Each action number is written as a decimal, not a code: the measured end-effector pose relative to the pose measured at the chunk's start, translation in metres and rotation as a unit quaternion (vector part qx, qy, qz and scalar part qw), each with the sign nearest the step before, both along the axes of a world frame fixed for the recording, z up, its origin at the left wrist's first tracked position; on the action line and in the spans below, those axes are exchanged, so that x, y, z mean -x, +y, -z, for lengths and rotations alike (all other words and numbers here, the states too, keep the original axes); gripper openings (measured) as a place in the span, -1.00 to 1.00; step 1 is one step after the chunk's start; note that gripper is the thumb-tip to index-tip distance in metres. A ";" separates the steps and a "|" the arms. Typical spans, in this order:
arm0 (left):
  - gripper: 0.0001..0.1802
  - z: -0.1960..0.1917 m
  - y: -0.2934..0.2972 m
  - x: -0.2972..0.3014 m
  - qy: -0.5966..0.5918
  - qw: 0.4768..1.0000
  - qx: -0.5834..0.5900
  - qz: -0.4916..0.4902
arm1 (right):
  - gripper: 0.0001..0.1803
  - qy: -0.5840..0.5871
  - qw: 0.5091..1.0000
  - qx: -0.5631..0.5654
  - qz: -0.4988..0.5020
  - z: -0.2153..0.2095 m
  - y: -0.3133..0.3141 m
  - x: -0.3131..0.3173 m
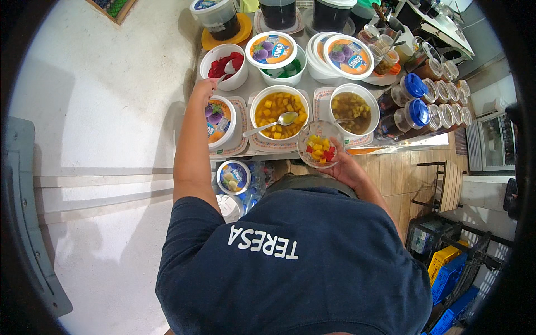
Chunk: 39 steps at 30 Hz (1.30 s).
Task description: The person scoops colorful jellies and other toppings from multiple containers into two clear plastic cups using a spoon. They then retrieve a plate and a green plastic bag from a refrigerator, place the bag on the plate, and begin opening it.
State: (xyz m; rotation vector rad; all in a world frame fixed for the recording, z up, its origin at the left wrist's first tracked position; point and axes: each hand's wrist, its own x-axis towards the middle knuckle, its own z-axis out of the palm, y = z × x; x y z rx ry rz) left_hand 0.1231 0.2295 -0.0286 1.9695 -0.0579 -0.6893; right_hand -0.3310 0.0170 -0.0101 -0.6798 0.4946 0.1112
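Observation:
My left hand [205, 90] reaches to the far left with its fingers closed on a spoon [229, 68]. The spoon dips into a white tub [237, 84] of red jelly pieces [219, 66]. In front of my body, my right hand [347, 168] holds a clear plastic cup [304, 157] with yellow and red cubes in it. Just beyond the cup stands a tub of yellow cubes in syrup [271, 106], with a second spoon [273, 124] lying across it. A tub of brownish, syrupy pieces [352, 106] is to the right.
A lidded tub [218, 120] stands below my left forearm. Behind sits a tub of green jelly [287, 72], partly under a loose lid [272, 49]. More lids [349, 56] and lidded jars [446, 111] fill the right. A bench [451, 184] stands on the floor.

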 end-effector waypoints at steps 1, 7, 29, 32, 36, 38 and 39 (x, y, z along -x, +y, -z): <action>-0.61 0.002 0.001 -0.001 0.004 1.000 0.022 -0.003 | -0.16 0.000 1.000 -0.002 0.001 0.000 0.000 0.000; -0.59 0.029 0.015 -0.019 -0.198 0.979 -0.021 -0.031 | -0.19 -0.007 1.000 -0.004 0.003 -0.002 0.001 0.000; -0.69 -0.103 -0.027 0.223 -0.164 0.887 0.008 0.432 | -0.12 -0.015 0.999 -0.016 0.027 -0.002 -0.002 0.004; -0.70 -0.099 -0.033 0.237 -0.215 0.877 0.021 0.429 | -0.14 -0.004 0.999 -0.016 0.035 -0.001 -0.002 0.005; -0.71 -0.102 -0.028 0.202 -0.120 0.930 -0.006 0.347 | -0.14 -0.014 0.999 -0.024 0.045 0.000 -0.002 0.007; -0.71 -0.093 -0.023 0.161 -0.038 0.969 0.016 0.245 | -0.13 -0.019 0.999 -0.031 0.039 0.000 -0.003 0.008; -0.69 -0.084 -0.021 0.137 -0.026 0.976 0.063 0.208 | -0.13 -0.018 0.999 -0.036 0.034 0.000 -0.004 0.009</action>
